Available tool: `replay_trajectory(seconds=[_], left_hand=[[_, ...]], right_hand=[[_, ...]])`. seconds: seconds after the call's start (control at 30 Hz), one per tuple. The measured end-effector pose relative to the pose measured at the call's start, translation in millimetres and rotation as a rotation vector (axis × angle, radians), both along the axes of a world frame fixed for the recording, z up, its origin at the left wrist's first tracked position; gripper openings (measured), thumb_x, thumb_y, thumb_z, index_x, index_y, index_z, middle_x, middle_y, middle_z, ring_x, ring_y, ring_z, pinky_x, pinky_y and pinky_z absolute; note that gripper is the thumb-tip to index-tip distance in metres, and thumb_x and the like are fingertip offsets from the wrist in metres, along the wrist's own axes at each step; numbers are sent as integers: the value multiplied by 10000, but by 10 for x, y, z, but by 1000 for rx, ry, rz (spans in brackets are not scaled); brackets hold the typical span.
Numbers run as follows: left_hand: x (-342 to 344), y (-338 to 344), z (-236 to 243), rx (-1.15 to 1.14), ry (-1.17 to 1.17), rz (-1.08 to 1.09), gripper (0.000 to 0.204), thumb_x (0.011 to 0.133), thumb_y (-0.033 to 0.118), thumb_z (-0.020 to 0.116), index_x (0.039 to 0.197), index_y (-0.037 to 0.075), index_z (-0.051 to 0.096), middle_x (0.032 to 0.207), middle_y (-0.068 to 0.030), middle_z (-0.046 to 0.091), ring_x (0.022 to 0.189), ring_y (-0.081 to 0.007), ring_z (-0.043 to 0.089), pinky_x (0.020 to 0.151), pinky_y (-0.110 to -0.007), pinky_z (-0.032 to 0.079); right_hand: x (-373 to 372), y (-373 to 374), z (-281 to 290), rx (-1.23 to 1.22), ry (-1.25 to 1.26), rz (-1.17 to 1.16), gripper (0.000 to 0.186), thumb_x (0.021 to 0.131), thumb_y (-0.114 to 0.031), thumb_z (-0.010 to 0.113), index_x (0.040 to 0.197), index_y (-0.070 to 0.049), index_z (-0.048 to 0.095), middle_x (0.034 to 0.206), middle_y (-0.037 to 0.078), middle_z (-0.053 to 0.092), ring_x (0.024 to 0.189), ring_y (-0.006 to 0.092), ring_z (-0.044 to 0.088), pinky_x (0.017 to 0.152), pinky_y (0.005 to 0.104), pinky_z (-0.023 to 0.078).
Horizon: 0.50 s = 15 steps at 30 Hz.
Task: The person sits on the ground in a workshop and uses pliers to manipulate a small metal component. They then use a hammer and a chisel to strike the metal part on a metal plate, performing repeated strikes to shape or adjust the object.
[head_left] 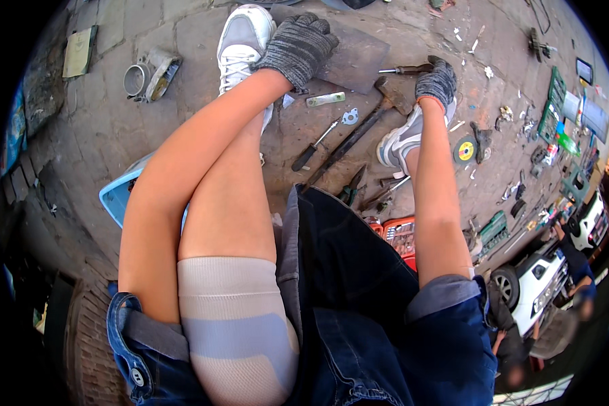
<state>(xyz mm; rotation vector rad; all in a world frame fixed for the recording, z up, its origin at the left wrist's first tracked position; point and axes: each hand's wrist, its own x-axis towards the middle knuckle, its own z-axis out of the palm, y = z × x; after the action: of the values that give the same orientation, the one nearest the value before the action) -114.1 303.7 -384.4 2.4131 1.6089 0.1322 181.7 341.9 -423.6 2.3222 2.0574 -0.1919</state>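
My left hand (292, 49) wears a grey knit glove and lies beside my white shoe (235, 57) and a flat dark metal plate (358, 57), fingers bent; what they hold is hidden. My right hand (434, 82), gloved too, closes on the dark handle of a tool with a metal shaft (411, 70), probably a screwdriver, above my other shoe (396, 145). Between my feet lie a long-handled hammer (353, 127), a screwdriver (306, 154), a small gasket (350, 116), a pale narrow object (325, 99) and pliers (352, 188).
A blue bin (118, 195) is at my left, a grey metal piece (157, 76) beyond it. An orange tool case (396, 233), yellow-centred disc (465, 150), green tool cases (555, 105) and scattered parts lie rightward. People (572, 284) are beside a white car (534, 287) at far right.
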Motion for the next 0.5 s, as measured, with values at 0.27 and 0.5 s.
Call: replay_trajectory(seconds=[0.27,0.5], left_hand=[[20,-15,167,-75,-21,-33,308,698,301,675,969,161,632,1008,-58,568,1043,-234,519,885,-376,431],[42,-120,88,-69,-27,-173,295,792,246,557,1067,152,607,1070,-46,568,1067,-241,505,918,-373,397]], right_hand=[[355,84,79,-292,-271,538,232,792,-179,558,1014,-119,584,1008,127,582,972,316,561,851,423,435],[347,-209,962,-541,-117,444,303,867,-292,517,1122,-128,526,983,172,607,919,366,587,794,461,450]])
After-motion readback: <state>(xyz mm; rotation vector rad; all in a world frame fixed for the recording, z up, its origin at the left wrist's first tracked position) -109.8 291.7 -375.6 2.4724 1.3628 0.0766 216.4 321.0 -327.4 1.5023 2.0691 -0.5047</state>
